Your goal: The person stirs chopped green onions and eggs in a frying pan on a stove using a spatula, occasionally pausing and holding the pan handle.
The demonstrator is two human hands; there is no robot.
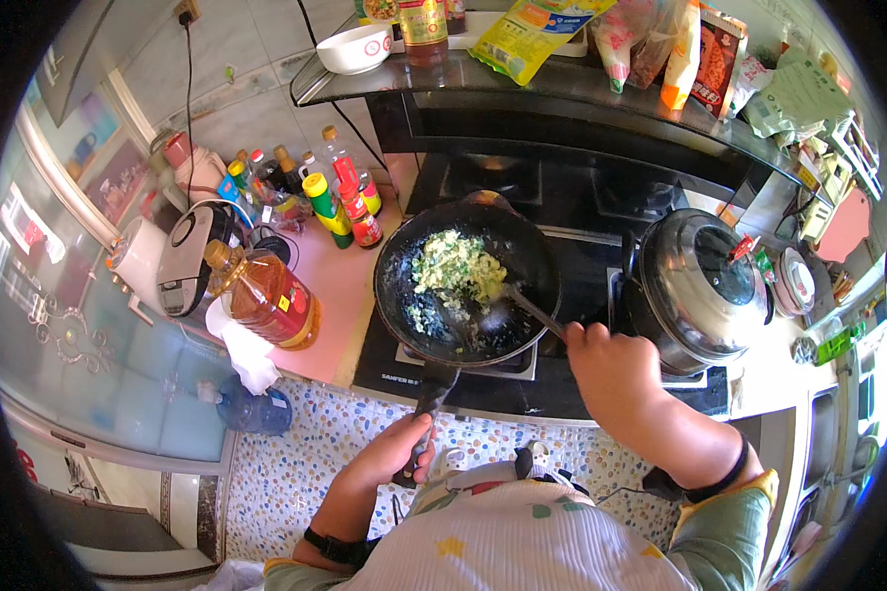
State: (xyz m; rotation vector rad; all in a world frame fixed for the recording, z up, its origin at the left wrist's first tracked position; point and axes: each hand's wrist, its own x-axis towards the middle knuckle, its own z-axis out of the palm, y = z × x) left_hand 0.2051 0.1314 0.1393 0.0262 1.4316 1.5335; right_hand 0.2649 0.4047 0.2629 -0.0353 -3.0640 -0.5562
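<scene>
A black wok [421,336] stands on the left burner of the black glass gas stove [384,369]. In it lies a yellow and green chopped mixture [458,270] that looks like scrambled egg with greens, mostly in the upper middle. My left hand [403,451] is closed round the wok's dark handle [436,388], below the stove's front edge. On the right, my right hand [613,366] grips a metal spatula [538,312]; its blade is in the wok at the food's right edge, partly hidden by the mixture.
A lidded steel pot [698,295] occupies the right burner. Left of the wok, a large oil bottle [273,299], sauce bottles [327,210] and a rice cooker [192,255] stand on the pink counter [340,295]. Above the stove, a dark shelf [443,77] holds a white bowl [355,50] and packets.
</scene>
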